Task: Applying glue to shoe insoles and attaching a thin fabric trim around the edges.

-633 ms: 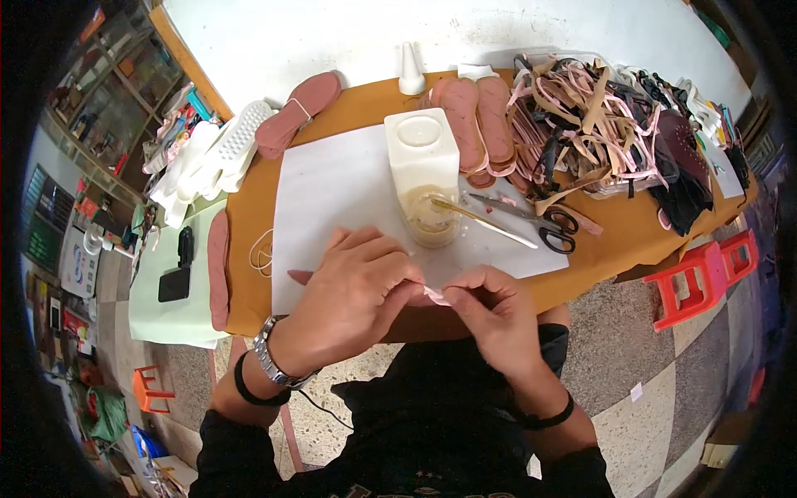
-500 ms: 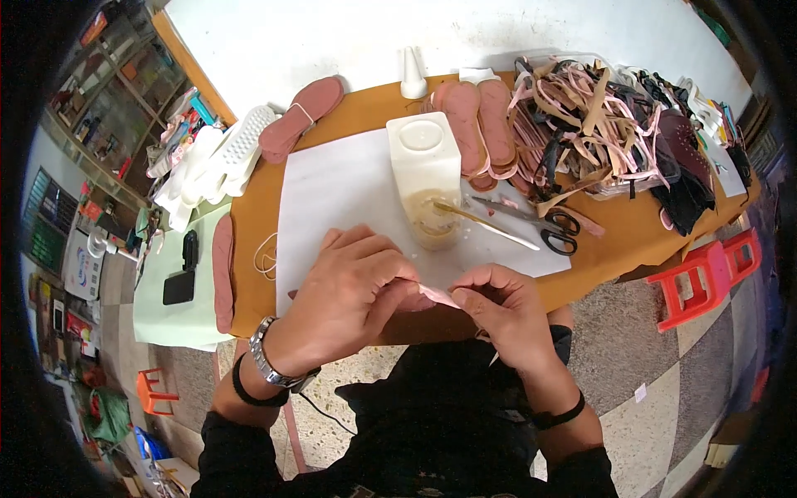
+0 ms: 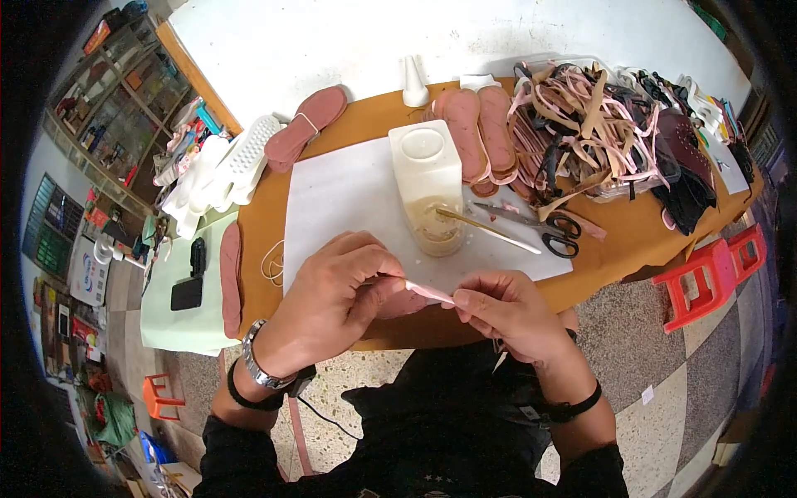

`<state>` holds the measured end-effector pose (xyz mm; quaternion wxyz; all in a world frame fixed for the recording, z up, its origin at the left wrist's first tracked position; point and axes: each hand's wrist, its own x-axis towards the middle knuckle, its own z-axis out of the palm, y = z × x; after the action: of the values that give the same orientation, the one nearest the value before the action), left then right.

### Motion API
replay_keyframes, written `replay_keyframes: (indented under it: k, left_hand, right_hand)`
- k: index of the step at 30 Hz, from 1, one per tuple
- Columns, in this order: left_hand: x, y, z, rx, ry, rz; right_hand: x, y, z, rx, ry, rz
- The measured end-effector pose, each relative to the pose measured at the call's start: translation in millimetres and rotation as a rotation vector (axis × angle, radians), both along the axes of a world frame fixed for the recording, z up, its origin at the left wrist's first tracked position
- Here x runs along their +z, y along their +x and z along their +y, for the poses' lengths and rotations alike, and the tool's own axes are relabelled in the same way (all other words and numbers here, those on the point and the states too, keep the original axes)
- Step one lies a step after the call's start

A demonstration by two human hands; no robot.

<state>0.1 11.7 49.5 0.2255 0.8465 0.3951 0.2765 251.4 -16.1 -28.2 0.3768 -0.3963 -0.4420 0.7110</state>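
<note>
A narrow pink strap is stretched between my two hands above the table's near edge. My left hand, with a watch at the wrist, pinches one end. The other end is between the thumb and fingers of my right hand. Part of a dusty-pink sole shows under the strap, mostly hidden by my left hand. Below my right palm pokes a small pointed thing that I cannot make out. Just beyond my hands stands a cut white plastic container, a brush resting in its opening.
Black-handled scissors lie right of the container. Paired pink soles and a heap of straps fill the back right. Bundled soles, white soles and another sole lie left. A red stool stands right.
My fingers have shifted slightly along the pink strap, and more of it shows between my hands. The right hand is a little lower. The whole view has tilted slightly.
</note>
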Motion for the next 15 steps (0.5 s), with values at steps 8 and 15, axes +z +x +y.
replay_keyframes:
  k: [8,15]
  left_hand:
    - [-3.3,-19.2,1.0,0.101,-0.177,-0.068]
    - [-12.8,-32.9,3.4,0.196,-0.438,-0.173]
  right_hand:
    - [-0.7,0.2,4.5,0.05,0.078,-0.037]
    - [-9.1,-14.5,0.9,-0.097,0.367,-0.239]
